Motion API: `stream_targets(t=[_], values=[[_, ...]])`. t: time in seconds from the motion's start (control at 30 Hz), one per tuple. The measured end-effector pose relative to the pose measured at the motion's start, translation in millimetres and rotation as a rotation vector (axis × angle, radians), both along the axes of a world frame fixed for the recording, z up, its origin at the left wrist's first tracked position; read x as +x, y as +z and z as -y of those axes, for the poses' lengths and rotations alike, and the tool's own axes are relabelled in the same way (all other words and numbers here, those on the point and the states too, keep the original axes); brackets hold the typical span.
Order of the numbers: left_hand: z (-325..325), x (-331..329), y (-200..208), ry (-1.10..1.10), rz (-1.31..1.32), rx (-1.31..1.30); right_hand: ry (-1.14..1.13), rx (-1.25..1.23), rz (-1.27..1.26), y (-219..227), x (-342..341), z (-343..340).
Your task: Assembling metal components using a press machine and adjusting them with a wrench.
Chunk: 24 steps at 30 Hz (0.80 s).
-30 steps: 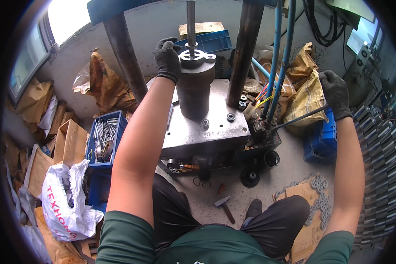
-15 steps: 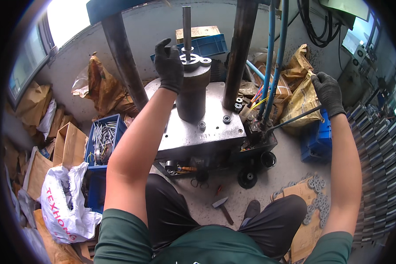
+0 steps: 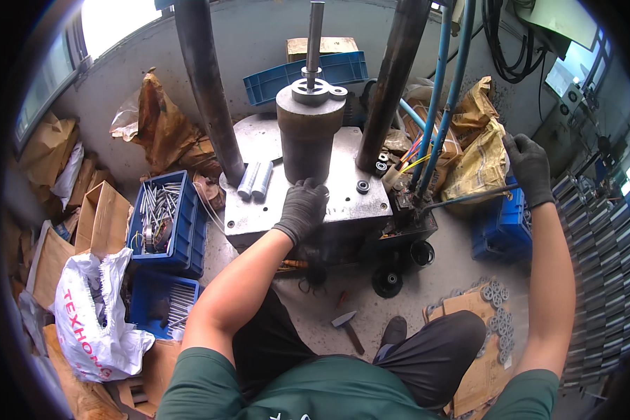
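Observation:
My left hand (image 3: 303, 211), in a dark glove, is down at the front of the metal press plate (image 3: 350, 204). Its fingers bend over a small round bearing, mostly covered by them. Behind it rises a thick dark cylinder (image 3: 308, 143). On top lies a pale spoked wheel (image 3: 317, 94), with a collar (image 3: 311, 73) above it and a vertical metal rod (image 3: 315, 38). Another small bearing (image 3: 338, 92) sits beside the wheel. My gloved right hand (image 3: 528, 168) is raised at the right, fingers curled. A dark lever (image 3: 472, 198) reaches its heel; its grip is hidden.
Two silver cylinders (image 3: 255, 180) lie on the plate's left; another bearing (image 3: 362, 187) sits at its right. Dark columns (image 3: 206, 84) flank the cylinder. Blue hoses (image 3: 441, 98) hang at right. A blue crate (image 3: 161, 217) of metal rods stands left. A hammer (image 3: 348, 330) lies on the floor.
My left hand has come down from beside the spoked wheel to the bearing at the plate's front. My right hand stays near the lever's end. The two silver cylinders have come into view.

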State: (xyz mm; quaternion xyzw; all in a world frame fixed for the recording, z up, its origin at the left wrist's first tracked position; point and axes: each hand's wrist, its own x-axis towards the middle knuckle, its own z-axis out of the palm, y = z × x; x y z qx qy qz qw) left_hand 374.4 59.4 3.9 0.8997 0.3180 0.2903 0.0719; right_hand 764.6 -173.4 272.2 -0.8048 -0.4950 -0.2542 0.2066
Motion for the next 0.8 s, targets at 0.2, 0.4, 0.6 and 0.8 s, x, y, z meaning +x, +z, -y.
stream_targets(t=[0.2, 0.4, 0.6, 0.8], values=[[-12, 2, -13, -0.007, -0.052, 0.034, 0.264, -0.009, 0.005, -30, -55, 66], [-22, 4, -18, 0.088, 0.117, 0.006, 0.441, -0.142, 0.126, -80, -151, 132], [30, 8, 22, -0.181, 0.749, -0.663, 0.637, 0.051, -0.089, -113, -200, 103], [84, -3, 35, -0.525, 0.542, -0.983, 0.765, 0.167, -0.717, -208, -219, 29]])
